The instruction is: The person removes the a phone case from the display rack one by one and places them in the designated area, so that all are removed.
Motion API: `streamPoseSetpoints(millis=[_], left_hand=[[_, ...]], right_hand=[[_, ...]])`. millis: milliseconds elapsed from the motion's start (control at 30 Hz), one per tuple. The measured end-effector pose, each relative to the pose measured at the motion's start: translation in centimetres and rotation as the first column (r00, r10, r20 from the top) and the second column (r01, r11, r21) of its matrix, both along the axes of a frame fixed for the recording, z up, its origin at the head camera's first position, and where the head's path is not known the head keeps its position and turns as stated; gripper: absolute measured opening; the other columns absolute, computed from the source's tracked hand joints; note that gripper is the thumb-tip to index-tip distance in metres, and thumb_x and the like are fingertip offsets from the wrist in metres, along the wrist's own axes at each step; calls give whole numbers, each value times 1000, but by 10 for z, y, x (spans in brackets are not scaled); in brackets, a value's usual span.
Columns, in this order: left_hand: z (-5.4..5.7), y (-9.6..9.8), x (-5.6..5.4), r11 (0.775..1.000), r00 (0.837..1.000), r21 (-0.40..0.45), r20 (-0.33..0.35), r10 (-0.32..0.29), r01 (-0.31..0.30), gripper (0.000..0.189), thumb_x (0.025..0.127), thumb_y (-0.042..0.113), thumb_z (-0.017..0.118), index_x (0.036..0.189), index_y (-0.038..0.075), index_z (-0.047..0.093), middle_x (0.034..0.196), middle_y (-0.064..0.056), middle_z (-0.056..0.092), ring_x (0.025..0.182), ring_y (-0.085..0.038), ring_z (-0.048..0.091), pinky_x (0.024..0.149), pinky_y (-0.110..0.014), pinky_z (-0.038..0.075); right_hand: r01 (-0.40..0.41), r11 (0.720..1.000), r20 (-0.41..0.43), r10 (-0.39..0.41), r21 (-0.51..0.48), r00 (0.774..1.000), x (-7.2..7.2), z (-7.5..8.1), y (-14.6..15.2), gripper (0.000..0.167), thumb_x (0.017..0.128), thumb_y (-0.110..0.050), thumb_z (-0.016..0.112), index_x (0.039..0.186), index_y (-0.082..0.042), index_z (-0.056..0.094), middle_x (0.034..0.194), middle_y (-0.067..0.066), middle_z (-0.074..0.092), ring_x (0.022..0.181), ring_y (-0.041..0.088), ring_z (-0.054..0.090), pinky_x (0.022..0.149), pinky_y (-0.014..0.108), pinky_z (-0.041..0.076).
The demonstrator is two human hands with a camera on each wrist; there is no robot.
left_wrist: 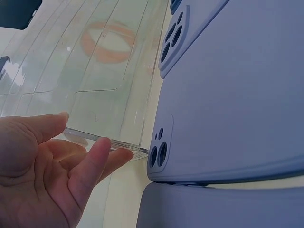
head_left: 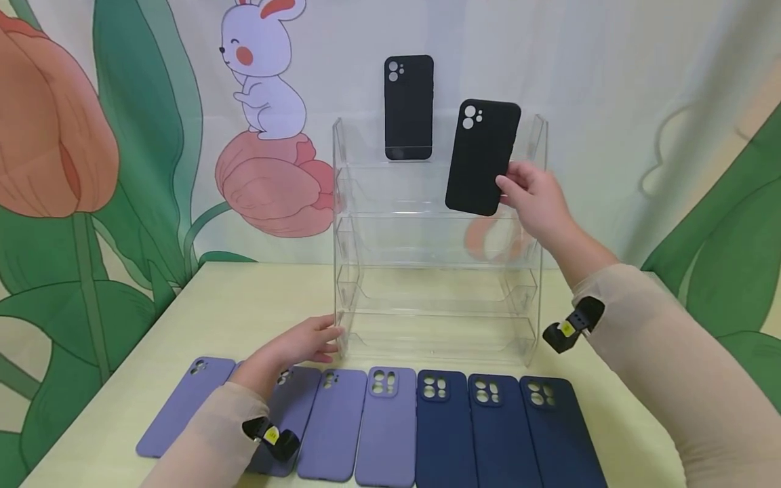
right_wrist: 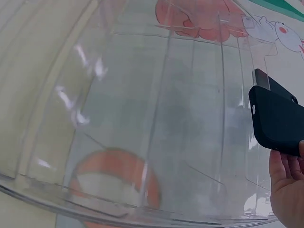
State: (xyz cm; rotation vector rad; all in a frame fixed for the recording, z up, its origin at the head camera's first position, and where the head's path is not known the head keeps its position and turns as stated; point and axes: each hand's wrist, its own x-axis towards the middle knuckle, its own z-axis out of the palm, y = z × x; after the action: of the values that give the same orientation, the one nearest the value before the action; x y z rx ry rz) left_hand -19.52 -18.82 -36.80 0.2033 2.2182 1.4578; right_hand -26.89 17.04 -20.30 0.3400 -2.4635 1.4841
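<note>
My right hand [head_left: 539, 203] pinches a black phone case [head_left: 482, 156] by its lower right edge, thumb in front. The case leans slightly, camera holes up, in front of the upper tiers of a clear tiered display rack [head_left: 439, 325]. Another black phone case [head_left: 409, 108] stands upright on the rack's top tier, left of the held one. Low on the rack's left side, my left hand [head_left: 308, 339] holds the edge of the side panel. Its thumb and fingers [left_wrist: 90, 164] lie on either side of that clear panel in the left wrist view.
In front of the rack lies a row of phone cases: several lavender ones [head_left: 384, 434] at left and three navy ones [head_left: 448, 434] at right. A pale yellow table [head_left: 262, 291] carries everything. Behind hangs a printed curtain [head_left: 586, 68] with a rabbit and tulips.
</note>
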Motion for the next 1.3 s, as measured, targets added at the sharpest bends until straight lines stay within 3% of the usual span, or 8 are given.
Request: streamPoseSetpoints(millis=[433,1000,1300], left_hand=[[-1,2,1,1000,1000,-14,5,8,-8,55,101,18,40,145,-7,17,142,-30,31,121,-40,45,86,-39,50],[2,2,2,1000,1000,-15,-5,12,-12,56,102,20,39,145,-7,16,142,-31,29,121,-41,45,85,-39,51],[1,2,0,1000,1000,-11,1,7,-7,55,102,19,38,146,-6,16,143,-30,28,122,-40,44,85,-38,51]], right_hand=[[-14,999,58,12,33,998,15,-27,10,35,97,-22,50,123,2,51,115,18,58,103,27,58,89,34,48],[-61,997,70,57,53,996,28,-41,12,35,98,-18,49,123,5,49,110,20,56,100,27,57,86,31,50],[-81,993,79,74,84,994,35,-49,17,34,99,-21,48,121,5,49,107,20,55,100,28,57,88,36,49]])
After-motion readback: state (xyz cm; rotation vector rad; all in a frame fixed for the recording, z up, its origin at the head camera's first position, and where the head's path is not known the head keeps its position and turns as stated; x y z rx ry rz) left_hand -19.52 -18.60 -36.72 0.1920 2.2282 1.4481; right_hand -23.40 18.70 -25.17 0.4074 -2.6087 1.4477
